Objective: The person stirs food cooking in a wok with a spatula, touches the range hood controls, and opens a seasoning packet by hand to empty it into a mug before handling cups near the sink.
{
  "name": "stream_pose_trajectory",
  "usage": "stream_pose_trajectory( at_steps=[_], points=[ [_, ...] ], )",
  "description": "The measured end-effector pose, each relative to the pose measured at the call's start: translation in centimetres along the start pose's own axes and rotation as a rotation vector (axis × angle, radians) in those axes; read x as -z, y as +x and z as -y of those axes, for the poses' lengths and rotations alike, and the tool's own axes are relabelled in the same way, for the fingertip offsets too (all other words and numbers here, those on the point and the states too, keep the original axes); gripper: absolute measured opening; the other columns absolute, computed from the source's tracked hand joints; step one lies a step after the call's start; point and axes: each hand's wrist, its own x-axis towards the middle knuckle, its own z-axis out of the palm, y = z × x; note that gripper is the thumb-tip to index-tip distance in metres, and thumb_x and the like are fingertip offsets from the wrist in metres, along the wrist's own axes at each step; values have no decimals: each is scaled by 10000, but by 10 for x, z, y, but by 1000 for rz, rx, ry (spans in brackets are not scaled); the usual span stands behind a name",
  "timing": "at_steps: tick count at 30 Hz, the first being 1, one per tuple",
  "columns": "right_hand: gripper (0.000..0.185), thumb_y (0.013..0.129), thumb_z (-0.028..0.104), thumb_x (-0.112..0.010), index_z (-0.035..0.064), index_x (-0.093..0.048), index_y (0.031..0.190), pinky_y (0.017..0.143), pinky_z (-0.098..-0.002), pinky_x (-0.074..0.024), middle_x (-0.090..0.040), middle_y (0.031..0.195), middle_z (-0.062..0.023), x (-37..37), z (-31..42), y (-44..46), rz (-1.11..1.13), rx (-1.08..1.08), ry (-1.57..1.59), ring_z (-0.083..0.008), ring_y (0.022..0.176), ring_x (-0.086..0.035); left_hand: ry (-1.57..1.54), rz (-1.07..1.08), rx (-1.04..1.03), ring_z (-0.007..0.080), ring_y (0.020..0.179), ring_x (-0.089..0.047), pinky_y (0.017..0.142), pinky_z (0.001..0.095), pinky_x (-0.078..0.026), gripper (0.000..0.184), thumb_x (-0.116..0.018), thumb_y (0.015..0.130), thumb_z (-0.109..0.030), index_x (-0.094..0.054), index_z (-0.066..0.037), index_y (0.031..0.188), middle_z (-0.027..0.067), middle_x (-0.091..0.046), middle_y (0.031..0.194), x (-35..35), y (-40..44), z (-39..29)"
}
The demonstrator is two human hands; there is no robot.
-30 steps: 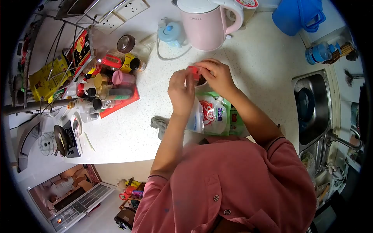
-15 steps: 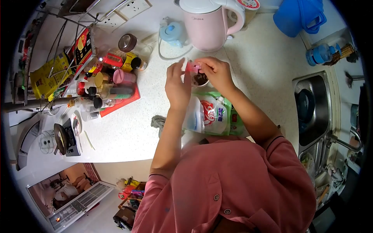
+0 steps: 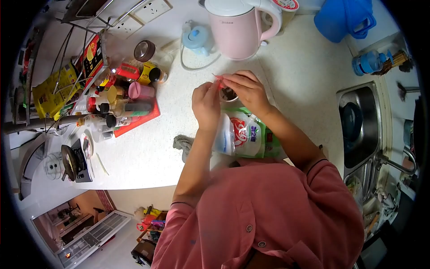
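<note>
Both hands meet above the counter, just in front of the pink kettle. My left hand is closed, its fingertips pinching a small pink-red packet. From the other side my right hand pinches the same packet, fingers bent over it. Partly under my right hand is a white cup with dark brown contents. Nearer my body lies a white and green pouch with a spout and red lettering. A grey cloth lies left of my left forearm.
Bottles and jars stand on a red tray at the left, beside a wire rack. A light blue small pot is by the kettle. On the right are a blue bucket, a bottle and a steel sink.
My left hand's fingers have closed in on the packet, and my right hand's fingers now cover more of it. The person seen earlier through the doorway is no longer visible.
</note>
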Motion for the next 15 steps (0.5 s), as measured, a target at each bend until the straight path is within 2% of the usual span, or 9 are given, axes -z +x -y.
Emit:
stream_pose_trajectory(
  at_steps=[2, 5, 8, 10, 11, 12, 13, 14, 15],
  points=[
    [292, 744, 32, -675, 63, -728, 1030, 831, -323, -533, -691, 1094, -24, 0, 6, 2, -11, 44, -9, -235, 989, -611, -94, -96, 35, 254, 918, -633, 788, 328, -522, 293, -693, 799, 34, -728, -78, 1068, 104, -665, 1010, 1, -1, -8],
    [275, 760, 29, -656, 52, -715, 1027, 822, -337, -534, -692, 1068, -45, -6, -5, -6, 54, 28, -37, -245, 970, -614, -69, 65, 9, 272, 916, -628, 799, 339, -519, 293, -689, 806, 41, -729, -78, 1071, 112, -657, 1026, -10, -5, 13],
    [213, 791, 6, -642, 47, -701, 992, 799, -350, -534, -698, 1010, -69, -1, -5, 3, 6, -32, 4, -264, 918, -628, -107, -14, -2, 280, 913, -613, 821, 362, -503, 221, -666, 812, 18, -698, -44, 1022, 96, -654, 973, -1, 8, -1],
    [188, 823, 10, -640, 44, -698, 998, 784, -352, -536, -700, 969, -81, 2, 4, 9, -44, -263, 139, -273, 875, -641, -125, -94, -8, 279, 892, -628, 801, 365, -506, 147, -623, 863, -10, -672, -25, 1000, 110, -663, 945, 5, 18, -17],
    [175, 839, 12, -638, 42, -696, 1001, 777, -353, -537, -701, 949, -87, 2, 6, 11, -70, -376, 207, -277, 854, -647, -206, -62, 66, 260, 854, -638, 770, 354, -511, 133, -615, 881, -20, -670, -19, 1002, 112, -670, 925, 5, 20, -17],
    [144, 897, 41, -630, 30, -688, 1028, 717, -324, -539, -708, 913, -88, 2, 6, 11, -50, -477, 277, -212, 786, -675, -286, -30, 139, 240, 816, -648, 738, 344, -515, 123, -607, 899, -29, -668, -13, 1005, 114, -676, 905, 7, 23, -19],
    [142, 906, 49, -631, 25, -686, 1035, 702, -306, -536, -708, 907, -83, 3, 8, 12, -28, -552, 343, -179, 776, -671, -365, 3, 213, 221, 778, -658, 706, 333, -520, 116, -599, 918, -39, -666, -7, 1007, 117, -683, 885, 10, 27, -22],
    [143, 915, 58, -631, 19, -683, 1042, 686, -289, -533, -707, 901, -77, 4, 12, 14, -6, -627, 410, -146, 765, -666, -408, 97, 386, 155, 666, -650, 626, 292, -513, 138, -593, 951, -91, -665, 6, 1020, 114, -700, 815, 16, 27, -30],
    [144, 923, 66, -632, 14, -680, 1048, 671, -271, -530, -706, 896, -71, 5, 15, 15, 16, -704, 478, -113, 755, -661, -440, 96, 412, 145, 656, -645, 620, 286, -513, 149, -597, 954, -102, -667, 8, 1025, 107, -700, 802, 16, 26, -29]
  ],
)
